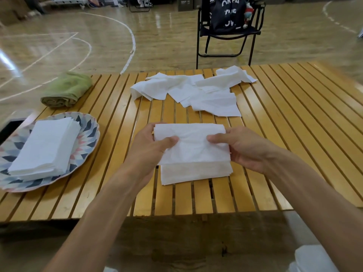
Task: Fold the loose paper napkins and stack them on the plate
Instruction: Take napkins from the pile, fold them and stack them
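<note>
while both forearms are being stretched out over the near edge of the slatted wooden desk (275, 118), a white paper napkin (191, 146) is being held just above the boards, in the middle of the desk. its left edge is being pinched by the left hand (151, 146), thumb on top and the other fingers curled underneath; its right edge is being gripped the same way by the right hand (245, 148), so both sets of fingers are being kept closed on the paper. the upper layer is being laid over a lower layer (196, 174), whose strip is being left showing along the near side. whether the lower layer is being touched by the desk cannot be told.

to the left, near the desk's edge, a stack of folded napkins (45, 146) is being carried by a patterned plate (88, 134), the stack lying lengthwise on it. further back, beyond the held napkin and apart from it, a heap of loose napkins (196, 91) is being left spread and crumpled across the slats. at the far left corner a rolled green towel (66, 89) is being kept on the desk. behind the desk, on the court floor (98, 46), a black folding chair (227, 36) is being occupied by a dark bag (227, 12) with white lettering.
</note>
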Motion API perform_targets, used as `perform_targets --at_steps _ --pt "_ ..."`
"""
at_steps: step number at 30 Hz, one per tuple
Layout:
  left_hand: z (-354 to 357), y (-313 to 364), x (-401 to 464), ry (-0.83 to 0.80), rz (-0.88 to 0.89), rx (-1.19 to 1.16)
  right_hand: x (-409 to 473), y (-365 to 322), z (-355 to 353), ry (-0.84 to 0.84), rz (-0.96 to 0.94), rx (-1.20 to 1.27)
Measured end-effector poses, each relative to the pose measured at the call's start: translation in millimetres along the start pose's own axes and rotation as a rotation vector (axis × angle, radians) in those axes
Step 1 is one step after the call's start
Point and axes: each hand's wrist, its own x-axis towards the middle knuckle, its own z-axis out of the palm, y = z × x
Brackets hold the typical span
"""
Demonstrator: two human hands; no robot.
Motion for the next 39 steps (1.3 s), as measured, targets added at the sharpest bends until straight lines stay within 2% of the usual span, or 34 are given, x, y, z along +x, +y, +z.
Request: perform_targets --at_steps 3,6,11,15,25,29,33,36,39 --pt "-2 -2 2 0.0 -0.023 0.014 2 4 -1 0.085 -0.025 -0.195" --pt "-5 -4 2 -0.06 -0.059 0.125 5 7 -3 0.177 -0.059 -0.295" --pt "-9 -12 3 -0.043 0.028 0.406 3 7 -7 0.133 -0.037 -0.458" --pt "-9 -19 6 0.007 0.079 0.589 5 11 -7 0.164 -0.005 -0.599" --pt "-4 -26 7 0.035 0.151 0.901 8 15 -4 0.197 0.01 -0.84" --pt "-1 -28 5 0.083 0.279 1.103 6 12 -5 0.202 -0.022 -0.903" --pt "2 -26 3 -0.025 0.373 1.127 3 9 -7 0.157 -0.034 -0.896" --pt "5 -27 0 -0.137 0.395 1.111 1 8 -8 0.148 -0.045 -0.864" --pt "6 -28 -1 -0.205 0.373 1.152 3 14 -6 0.158 -0.014 -0.94"
